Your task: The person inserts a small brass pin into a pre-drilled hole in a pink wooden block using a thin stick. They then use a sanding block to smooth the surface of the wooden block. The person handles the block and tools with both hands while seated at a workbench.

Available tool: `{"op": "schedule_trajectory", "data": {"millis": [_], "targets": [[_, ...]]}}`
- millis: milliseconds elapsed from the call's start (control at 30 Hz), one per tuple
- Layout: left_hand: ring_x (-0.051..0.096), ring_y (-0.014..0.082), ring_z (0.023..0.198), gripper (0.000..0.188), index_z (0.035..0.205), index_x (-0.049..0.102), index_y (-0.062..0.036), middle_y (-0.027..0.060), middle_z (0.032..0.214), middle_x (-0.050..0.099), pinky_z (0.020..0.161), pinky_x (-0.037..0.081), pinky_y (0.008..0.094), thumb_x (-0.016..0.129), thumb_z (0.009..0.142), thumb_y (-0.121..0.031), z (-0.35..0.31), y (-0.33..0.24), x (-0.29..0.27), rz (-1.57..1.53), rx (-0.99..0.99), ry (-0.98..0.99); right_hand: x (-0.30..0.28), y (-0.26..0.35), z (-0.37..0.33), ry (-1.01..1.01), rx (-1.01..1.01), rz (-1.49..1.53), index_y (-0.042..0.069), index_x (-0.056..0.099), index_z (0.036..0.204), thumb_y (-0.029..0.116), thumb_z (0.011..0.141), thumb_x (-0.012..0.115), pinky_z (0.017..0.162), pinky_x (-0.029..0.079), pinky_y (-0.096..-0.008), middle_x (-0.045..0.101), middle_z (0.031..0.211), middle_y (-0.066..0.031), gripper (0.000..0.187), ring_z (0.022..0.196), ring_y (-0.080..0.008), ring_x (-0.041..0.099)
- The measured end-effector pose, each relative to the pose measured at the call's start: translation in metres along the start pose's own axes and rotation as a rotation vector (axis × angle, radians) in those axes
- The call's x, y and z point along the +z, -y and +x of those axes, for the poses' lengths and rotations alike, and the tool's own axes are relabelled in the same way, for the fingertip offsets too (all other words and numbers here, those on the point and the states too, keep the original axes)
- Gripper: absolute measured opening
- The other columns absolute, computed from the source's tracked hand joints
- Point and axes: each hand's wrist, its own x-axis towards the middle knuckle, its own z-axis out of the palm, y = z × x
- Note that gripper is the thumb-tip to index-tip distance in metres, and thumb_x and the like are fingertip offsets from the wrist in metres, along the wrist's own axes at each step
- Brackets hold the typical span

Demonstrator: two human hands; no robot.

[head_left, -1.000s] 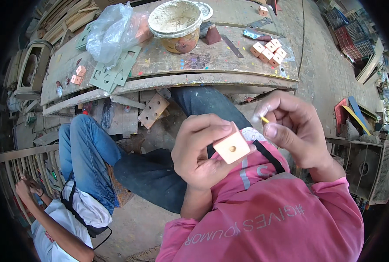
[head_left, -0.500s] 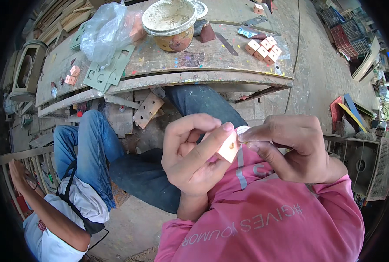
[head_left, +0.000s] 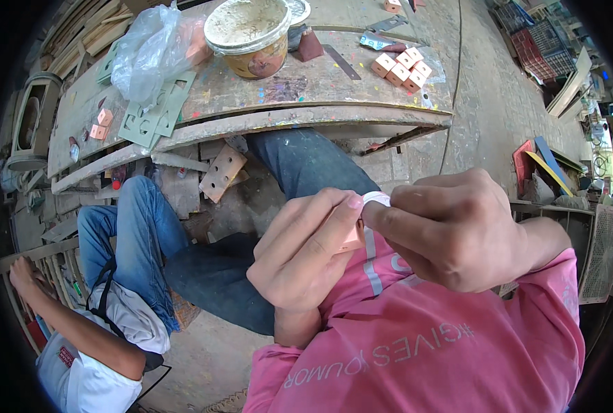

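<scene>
My left hand (head_left: 299, 251) is closed around a small pale wooden block (head_left: 352, 239). Most of that block is hidden behind the fingers. My right hand (head_left: 454, 230) presses against it from the right, thumb and fingers pinched together. What the right fingertips hold, if anything, is covered by the hand. Just beyond the fingertips shows a small white curved shape (head_left: 376, 198), whose kind I cannot make out. On the bench, similar wooden cubes (head_left: 404, 69) with drilled holes sit in a cluster at the right, and a few more cubes (head_left: 101, 124) lie at the left.
The paint-stained bench (head_left: 251, 103) carries a bucket (head_left: 251, 58) of whitish paste, a clear plastic bag (head_left: 144, 58), green stencil-like sheets (head_left: 156, 113) and a flat metal strip (head_left: 341, 62). A drilled board (head_left: 222, 172) leans below. Another person (head_left: 107, 337) sits at my left.
My right hand has closed in over the block and its fingers have curled. The block's holed face, visible before, is now mostly covered. The view has shifted slightly.
</scene>
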Motion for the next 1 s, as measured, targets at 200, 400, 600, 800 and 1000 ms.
{"op": "schedule_trajectory", "data": {"millis": [200, 400, 600, 800, 1000], "targets": [[0.063, 0.0255, 0.068, 0.037, 0.088, 0.067, 0.0065, 0.017, 0.08, 0.064, 0.056, 0.051, 0.0287, 0.07, 0.051, 0.007, -0.004, 0.002, 0.005, 0.038, 0.079, 0.003, -0.023, 0.006, 0.014, 0.319, 0.012, -0.082, -0.005, 0.062, 0.089, 0.001, 0.058, 0.064, 0.039, 0.044, -0.0338, 0.055, 0.062, -0.0069, 0.032, 0.053, -0.0234, 0.059], [0.062, 0.0245, 0.067, 0.04, 0.093, 0.067, 0.0038, 0.016, 0.079, 0.064, 0.056, 0.05, 0.0279, 0.07, 0.054, 0.007, 0.001, 0.002, 0.002, -0.042, 0.052, -0.061, -0.013, -0.019, 0.014, 0.266, 0.218, 0.531, -0.005, 0.062, 0.088, -0.004, 0.071, 0.064, 0.051, 0.046, -0.0271, 0.06, 0.066, -0.0077, 0.017, 0.06, -0.0145, 0.06], [0.062, 0.0244, 0.071, 0.043, 0.096, 0.068, -0.0008, 0.0151, 0.083, 0.064, 0.058, 0.05, 0.029, 0.072, 0.054, 0.006, -0.007, 0.014, 0.006, -0.121, 0.03, -0.155, 0.008, -0.015, 0.001, 0.035, 0.53, 0.939, 0.0, 0.061, 0.096, 0.01, 0.075, 0.072, 0.046, 0.029, -0.0192, 0.041, 0.057, 0.0035, 0.026, 0.053, -0.0017, 0.037], [0.063, 0.0263, 0.076, 0.047, 0.098, 0.067, 0.0015, 0.0173, 0.089, 0.064, 0.067, 0.051, 0.0309, 0.074, 0.052, 0.004, -0.004, 0.008, 0.011, -0.156, -0.107, -0.099, 0.024, -0.008, 0.0, -0.215, 0.395, 0.564, 0.0, 0.064, 0.096, 0.01, 0.063, 0.079, 0.047, 0.037, -0.0211, 0.056, 0.063, -0.0017, 0.037, 0.052, -0.0065, 0.047], [0.059, 0.0232, 0.097, 0.051, 0.111, 0.056, 0.0081, 0.0244, 0.117, 0.052, 0.084, 0.049, 0.0325, 0.077, 0.066, -0.005, -0.009, 0.022, 0.0, -0.856, -0.362, 0.051, 0.018, -0.013, 0.0, -0.168, 0.286, 0.561, 0.0, 0.063, 0.097, 0.01, 0.07, 0.075, 0.047, 0.04, -0.0246, 0.06, 0.067, -0.007, 0.031, 0.052, -0.0109, 0.052]]}}
